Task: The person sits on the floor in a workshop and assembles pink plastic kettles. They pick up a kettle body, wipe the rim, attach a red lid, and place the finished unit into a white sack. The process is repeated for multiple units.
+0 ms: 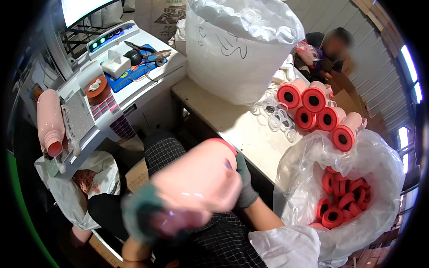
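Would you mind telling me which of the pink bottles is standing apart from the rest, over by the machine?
The pink bottle at the far left, resting mouth-down against the machine; another is in both hands, the others lie clustered on the table.

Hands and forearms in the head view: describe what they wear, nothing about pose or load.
Both hands wear snug grey-green knit gloves that end at the wrist. The right hand shows its glove sharply, dark grey with a fitted cuff. The left hand is blurred, its glove looking a paler grey-green. Both forearms are bare above the gloves, with no sleeves, watch or bands visible.
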Action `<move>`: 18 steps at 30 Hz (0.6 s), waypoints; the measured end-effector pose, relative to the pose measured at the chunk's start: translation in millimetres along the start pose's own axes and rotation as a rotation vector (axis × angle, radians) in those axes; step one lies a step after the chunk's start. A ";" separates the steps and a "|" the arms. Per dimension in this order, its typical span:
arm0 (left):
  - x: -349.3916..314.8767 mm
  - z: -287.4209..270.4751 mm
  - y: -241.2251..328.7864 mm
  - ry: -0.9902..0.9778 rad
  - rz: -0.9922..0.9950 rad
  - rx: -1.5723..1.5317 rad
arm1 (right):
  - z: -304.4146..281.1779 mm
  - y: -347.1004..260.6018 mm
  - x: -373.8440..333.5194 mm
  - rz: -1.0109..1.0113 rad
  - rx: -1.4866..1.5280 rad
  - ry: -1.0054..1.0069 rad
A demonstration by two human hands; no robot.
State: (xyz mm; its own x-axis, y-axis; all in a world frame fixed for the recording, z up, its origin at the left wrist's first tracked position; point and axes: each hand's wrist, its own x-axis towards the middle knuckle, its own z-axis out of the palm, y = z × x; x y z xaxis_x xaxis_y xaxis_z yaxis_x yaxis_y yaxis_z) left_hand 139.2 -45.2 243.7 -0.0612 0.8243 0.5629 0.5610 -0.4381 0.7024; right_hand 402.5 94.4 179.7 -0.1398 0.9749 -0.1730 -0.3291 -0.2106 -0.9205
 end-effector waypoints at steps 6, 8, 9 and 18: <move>40.6 15.2 23.6 0.047 0.661 0.125 | 5.0 -19.2 11.8 0.067 -0.266 -0.120; 17.0 6.7 16.9 0.218 0.374 0.057 | 26.8 -14.7 52.3 -0.037 -0.376 -0.174; 0.3 -6.6 17.6 0.254 0.196 0.121 | 46.3 0.6 84.9 -0.047 -0.411 -0.231; -262.2 -102.5 -77.2 1.100 -0.720 0.938 | 181.0 123.8 250.5 -0.232 -0.774 -0.282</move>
State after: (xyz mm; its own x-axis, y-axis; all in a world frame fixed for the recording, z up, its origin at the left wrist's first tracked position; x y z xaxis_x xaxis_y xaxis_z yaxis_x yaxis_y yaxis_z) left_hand 27.3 -264.2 86.5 -0.8218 -0.0726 0.5651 0.4120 0.6093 0.6775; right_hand 157.8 299.6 85.8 -0.4086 0.9114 0.0486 0.3376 0.2004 -0.9197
